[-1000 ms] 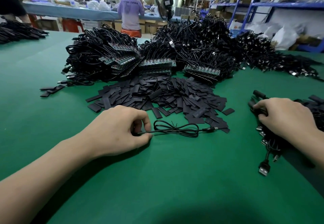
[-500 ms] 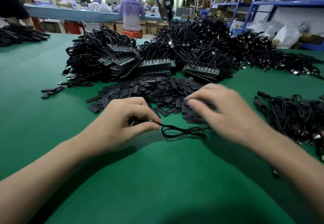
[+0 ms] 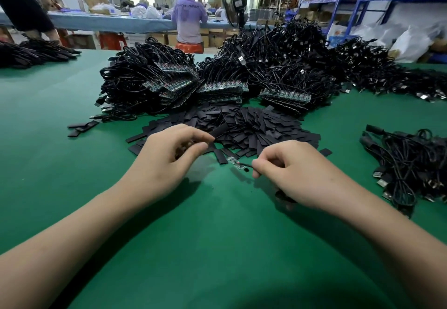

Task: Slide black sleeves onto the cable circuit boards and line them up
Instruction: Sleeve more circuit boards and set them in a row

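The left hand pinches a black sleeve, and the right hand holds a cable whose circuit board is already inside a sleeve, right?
Not quite: the head view shows the circuit board bare, with no sleeve on it yet. The left hand does pinch a black sleeve, and the right hand holds the cable.

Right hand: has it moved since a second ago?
Yes. The right hand left the cable bundle on the right and came leftward to the near edge of the sleeve pile, where it pinches the cable behind a bare circuit board.
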Available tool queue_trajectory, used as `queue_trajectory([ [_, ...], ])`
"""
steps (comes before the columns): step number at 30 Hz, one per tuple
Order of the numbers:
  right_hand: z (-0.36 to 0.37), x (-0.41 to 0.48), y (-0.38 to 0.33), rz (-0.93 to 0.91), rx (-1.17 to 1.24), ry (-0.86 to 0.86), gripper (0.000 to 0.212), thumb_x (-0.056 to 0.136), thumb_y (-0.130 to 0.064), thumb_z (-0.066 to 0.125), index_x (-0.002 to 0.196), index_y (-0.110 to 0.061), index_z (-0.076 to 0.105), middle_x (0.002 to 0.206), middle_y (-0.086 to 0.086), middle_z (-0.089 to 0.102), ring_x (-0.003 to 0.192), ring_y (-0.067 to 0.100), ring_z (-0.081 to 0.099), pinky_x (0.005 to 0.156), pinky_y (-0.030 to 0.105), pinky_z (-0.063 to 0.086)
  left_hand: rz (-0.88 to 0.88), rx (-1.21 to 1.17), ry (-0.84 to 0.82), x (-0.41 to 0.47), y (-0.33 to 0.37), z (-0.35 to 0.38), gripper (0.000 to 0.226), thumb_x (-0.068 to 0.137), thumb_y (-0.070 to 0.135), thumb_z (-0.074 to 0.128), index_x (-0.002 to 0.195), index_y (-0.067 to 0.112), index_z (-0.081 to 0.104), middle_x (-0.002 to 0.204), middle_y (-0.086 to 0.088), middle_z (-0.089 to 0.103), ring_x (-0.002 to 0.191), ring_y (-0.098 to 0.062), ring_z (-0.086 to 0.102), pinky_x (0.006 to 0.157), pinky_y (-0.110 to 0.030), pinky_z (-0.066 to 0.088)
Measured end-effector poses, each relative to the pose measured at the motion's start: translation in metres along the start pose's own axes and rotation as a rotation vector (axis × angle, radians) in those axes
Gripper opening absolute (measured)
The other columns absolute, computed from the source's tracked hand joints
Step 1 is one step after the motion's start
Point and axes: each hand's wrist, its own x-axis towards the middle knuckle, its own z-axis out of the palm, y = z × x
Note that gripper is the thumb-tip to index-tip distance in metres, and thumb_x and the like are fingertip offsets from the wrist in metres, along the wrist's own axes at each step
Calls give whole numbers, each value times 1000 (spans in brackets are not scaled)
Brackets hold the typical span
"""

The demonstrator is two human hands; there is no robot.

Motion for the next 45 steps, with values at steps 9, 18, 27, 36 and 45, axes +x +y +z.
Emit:
queue_trajectory([
  [9,17,2,10,-6,-389,188,40,91,-70,50,88,-33,64,81,-9,66,81,24,62,62,34,38,276,527,-373,35,8,15,31,103,28,58,131,37,67,130,13,65,119,-14,59,98,-35,47],
  [18,23,2,16,-39,-201,215,16,95,-49,63,90,-34,65,81,-13,55,82,19,61,69,34,47,391,603,-338,47,6,11,19,100,33,62,109,29,79,111,10,72,109,-17,60,89,-39,46],
  [27,29,2,10,-71,342,163,18,101,-29,56,85,-22,54,57,-12,50,53,8,43,56,27,37,-62,-157,-292,10,26,16,14,99,18,65,97,28,74,77,7,74,58,-4,59,59,-17,48],
  [36,34,-2,8,-113,308,121,28,99,-37,60,81,-15,63,57,-13,45,54,3,38,53,21,29,-77,-306,-135,-15,31,18,14,86,24,75,100,20,74,76,4,73,59,-8,63,60,-19,51],
  [45,35,-3,8,-140,279,96,32,100,-45,55,86,-16,60,60,-10,43,55,3,37,55,25,31,144,24,6,-16,24,3,19,80,33,81,97,25,81,90,17,75,81,-3,69,66,-22,55],
])
